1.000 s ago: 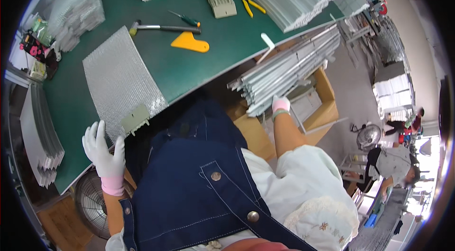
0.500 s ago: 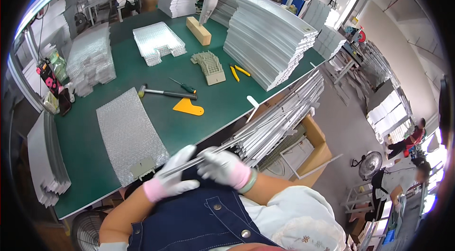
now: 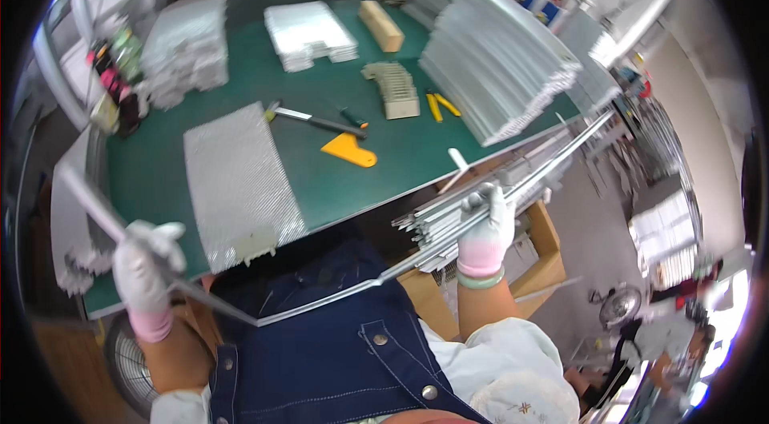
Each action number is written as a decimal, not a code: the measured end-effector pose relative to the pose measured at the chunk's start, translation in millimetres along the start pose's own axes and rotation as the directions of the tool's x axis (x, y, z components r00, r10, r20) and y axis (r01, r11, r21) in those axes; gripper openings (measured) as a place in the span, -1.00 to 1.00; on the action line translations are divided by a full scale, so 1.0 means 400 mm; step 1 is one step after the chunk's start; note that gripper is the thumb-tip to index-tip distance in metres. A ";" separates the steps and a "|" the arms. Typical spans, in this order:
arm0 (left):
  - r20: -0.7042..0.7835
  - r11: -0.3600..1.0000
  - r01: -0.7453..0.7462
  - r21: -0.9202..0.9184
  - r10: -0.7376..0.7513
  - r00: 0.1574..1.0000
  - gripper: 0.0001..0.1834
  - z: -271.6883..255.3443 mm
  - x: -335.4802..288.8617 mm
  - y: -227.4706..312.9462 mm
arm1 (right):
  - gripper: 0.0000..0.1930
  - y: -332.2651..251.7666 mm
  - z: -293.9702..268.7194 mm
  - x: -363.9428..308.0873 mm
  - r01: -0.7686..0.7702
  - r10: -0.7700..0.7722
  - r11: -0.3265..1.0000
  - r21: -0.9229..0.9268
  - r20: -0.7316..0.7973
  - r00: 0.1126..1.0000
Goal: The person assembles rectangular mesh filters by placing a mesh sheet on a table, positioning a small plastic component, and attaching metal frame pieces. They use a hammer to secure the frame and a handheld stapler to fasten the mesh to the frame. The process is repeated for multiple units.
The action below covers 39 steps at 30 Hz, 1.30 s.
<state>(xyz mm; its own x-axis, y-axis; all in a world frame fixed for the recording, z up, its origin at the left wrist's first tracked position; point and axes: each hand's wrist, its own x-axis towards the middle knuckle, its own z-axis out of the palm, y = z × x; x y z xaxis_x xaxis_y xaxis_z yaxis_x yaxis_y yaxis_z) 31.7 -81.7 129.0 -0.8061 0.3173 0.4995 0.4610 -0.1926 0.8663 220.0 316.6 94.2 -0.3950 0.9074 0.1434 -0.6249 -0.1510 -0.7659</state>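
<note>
A long, thin metal strip (image 3: 320, 301) hangs in front of my body, bent at joints into straight segments. My left hand (image 3: 148, 268), in a white glove with a pink cuff, is closed round its left segment and somewhat blurred. At the right, my gloved right hand (image 3: 487, 225) grips the other end segment, which runs up past the table edge. Between my hands the strip sags in a shallow bend. On the table beyond lies a silvery textured panel (image 3: 236, 184), with a beige plastic piece (image 3: 255, 245) on its near edge.
The green table (image 3: 400, 172) carries a hammer (image 3: 320, 121), screwdriver (image 3: 352, 117), yellow scraper (image 3: 350, 151), yellow-handled pliers (image 3: 439, 105), beige slotted parts (image 3: 392, 88), a wooden block (image 3: 380, 26) and stacked panels (image 3: 493, 60). Metal strips (image 3: 436, 220) lie over a cardboard box (image 3: 546, 244) on the right.
My hands have moved far apart, left hand leftward and right hand rightward. The strip, earlier bunched between them, now spreads out in bent segments. The head view has shifted.
</note>
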 end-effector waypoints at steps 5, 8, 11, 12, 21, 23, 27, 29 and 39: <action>0.302 0.906 0.407 0.120 -0.424 0.854 -0.73 0.159 -0.117 -0.031 | -0.43 0.057 0.091 -0.195 0.124 0.039 0.954 -0.272 0.522 0.852; 0.253 0.776 0.607 0.172 -0.630 0.734 -0.76 0.133 -0.234 -0.092 | -0.30 0.119 0.071 -0.243 0.091 0.265 0.893 -0.441 0.677 0.686; 0.114 0.791 0.587 0.171 -0.608 0.786 -0.78 0.095 -0.280 -0.101 | -0.25 0.153 0.111 -0.216 0.177 0.439 0.757 -0.629 0.690 0.576; -0.006 0.819 0.545 0.180 -0.553 0.833 -0.77 0.088 -0.272 -0.104 | -0.26 0.169 0.147 -0.210 0.158 0.493 0.718 -0.678 0.656 0.572; -0.294 0.742 0.380 0.553 -0.253 0.922 -0.65 0.033 -0.259 -0.234 | -0.56 0.436 0.233 -0.195 0.661 0.506 0.199 -0.724 0.653 0.563; -0.339 0.710 0.537 0.455 -0.420 0.842 -0.68 0.016 -0.285 -0.203 | -0.61 0.431 0.219 -0.191 0.548 0.518 0.404 -0.732 0.677 0.523; -0.360 0.581 0.590 0.561 -0.471 0.806 -0.68 -0.007 -0.349 -0.235 | -0.50 0.388 0.198 -0.240 0.568 0.510 0.369 -0.736 0.671 0.539; -0.441 0.545 0.746 0.383 -0.602 0.666 -0.61 0.012 -0.361 -0.236 | -0.44 0.376 0.181 -0.244 0.603 0.530 0.323 -0.729 0.667 0.523; -0.156 0.574 0.811 -0.114 -0.816 0.556 -0.57 -0.010 -0.388 -0.248 | -0.31 0.394 0.119 -0.267 0.181 0.626 0.485 -0.856 0.484 0.611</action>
<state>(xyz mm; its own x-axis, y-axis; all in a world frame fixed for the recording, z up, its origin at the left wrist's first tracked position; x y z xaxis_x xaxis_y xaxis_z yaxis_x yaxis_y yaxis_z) 109.4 -115.5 -34.5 -0.8824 0.1884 -0.4311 -0.4315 0.0411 0.9012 131.7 177.2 -11.8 -0.9587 0.2701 -0.0885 0.2015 0.4261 -0.8819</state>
